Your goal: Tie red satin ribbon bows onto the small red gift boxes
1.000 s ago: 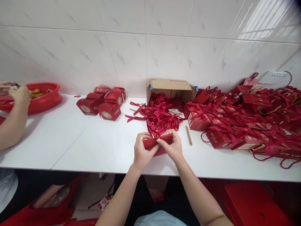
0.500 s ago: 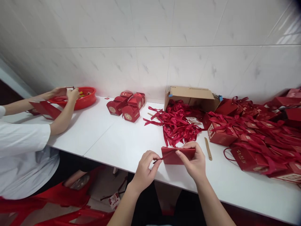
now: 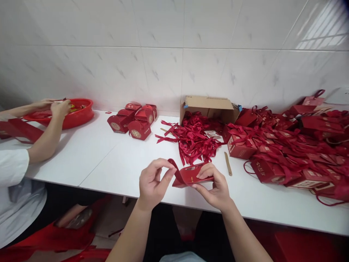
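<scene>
Close to the table's front edge I hold a small red gift box [image 3: 191,176] with gold print, tilted so that its upper face shows. My right hand [image 3: 215,187] grips the box at its right end, thumb below and fingers on top. Between the thumb and fingertips of my left hand [image 3: 155,181] is a dark red strap [image 3: 176,167], curved up from the box's left side. Whether the strap is joined to the box is unclear. Just behind the hands lies a heap of red ribbons [image 3: 193,140], spilling from a cardboard box [image 3: 208,102].
Many ribboned red boxes [image 3: 269,170] crowd the right side, with a flat wooden stick [image 3: 228,163] before them. Several closed red boxes [image 3: 139,129] stand left of the ribbons. At far left a co-worker's hands [image 3: 60,108] are over a red basin [image 3: 88,111].
The red box has turned from upright to tilted, showing more of its face. My left hand has raised the strap into a curve. The camera view has swung right.
</scene>
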`<state>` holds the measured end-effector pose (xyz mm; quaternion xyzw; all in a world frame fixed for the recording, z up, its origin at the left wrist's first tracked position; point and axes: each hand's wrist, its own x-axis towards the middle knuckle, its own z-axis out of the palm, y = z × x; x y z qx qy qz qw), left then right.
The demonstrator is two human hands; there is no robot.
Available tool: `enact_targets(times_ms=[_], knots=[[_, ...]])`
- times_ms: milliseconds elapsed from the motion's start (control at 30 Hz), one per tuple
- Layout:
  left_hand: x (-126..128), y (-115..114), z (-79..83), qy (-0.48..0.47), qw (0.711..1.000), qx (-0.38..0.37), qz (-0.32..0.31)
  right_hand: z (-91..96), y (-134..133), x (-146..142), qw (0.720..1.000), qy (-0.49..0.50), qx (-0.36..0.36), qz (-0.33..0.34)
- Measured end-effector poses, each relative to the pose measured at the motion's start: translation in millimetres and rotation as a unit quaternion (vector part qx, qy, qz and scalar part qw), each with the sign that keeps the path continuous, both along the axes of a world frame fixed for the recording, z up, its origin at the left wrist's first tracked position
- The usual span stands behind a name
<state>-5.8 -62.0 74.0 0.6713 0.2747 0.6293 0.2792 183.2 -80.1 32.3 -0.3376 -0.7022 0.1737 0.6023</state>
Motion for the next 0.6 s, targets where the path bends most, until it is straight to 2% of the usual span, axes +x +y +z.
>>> enact_targets(times_ms=[100,167,333,500,600], knots=[[-1.8,-0.7,-0.4,0.063,0.990,-0.080,-0.095,2.0,-1.8,0.8,1.000,0.007,0.001,0.000],[-2.3,-0.6,-2.8,0.090,0.985,-0.081,-0.127,2.8,-2.9,2.3,1.000,0.008,-0.002,0.001],[5.1,1.5,-7.8,0.157,0.984,-0.021,-0.077,4.2,-3.3,3.5,1.000,-0.009,0.005,-0.011],[11.0,-1.0,-18.0,0.126,0.984,-0.055,-0.109,5.1,-1.4,1.3,1.000,-0.015,0.004,-0.009],[11.6,-3.3,-25.0,0.107,0.986,-0.085,-0.099,4.6,-0.5,1.4,1.000,-0.012,0.000,-0.007]])
